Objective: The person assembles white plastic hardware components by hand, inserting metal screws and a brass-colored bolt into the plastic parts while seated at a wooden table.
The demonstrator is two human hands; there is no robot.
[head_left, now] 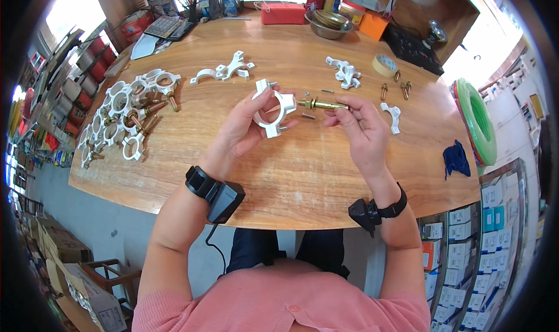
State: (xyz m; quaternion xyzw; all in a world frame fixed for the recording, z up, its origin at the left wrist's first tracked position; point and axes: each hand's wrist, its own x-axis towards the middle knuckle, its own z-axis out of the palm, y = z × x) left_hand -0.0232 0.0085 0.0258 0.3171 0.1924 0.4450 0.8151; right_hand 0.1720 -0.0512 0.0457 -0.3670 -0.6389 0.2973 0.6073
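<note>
Closed around a white pipe clamp (pixel 289 103), my left hand (pixel 237 127) holds the ring up over the table, with small screws sticking out at its ends. My right hand (pixel 368 137) pinches a brass-coloured expansion bolt (pixel 319 104) lengthwise. The bolt's tip meets the boss on the clamp's right side; whether it has entered is too small to tell. On the wood below and beside them lie small screws (pixel 308 116). A single white half clamp (pixel 395 118) rests right of my right hand, and several loose bolts (pixel 404 90) lie farther back.
A pile of white ring clamps (pixel 120 102) with bolts covers the table's left side. Loose half clamps (pixel 236 67) lie at the back, with more half clamps (pixel 347 76) near a tape roll (pixel 385 65). A metal bowl (pixel 328 30), blue cloth (pixel 456 159) and green coil (pixel 477 119) stand around.
</note>
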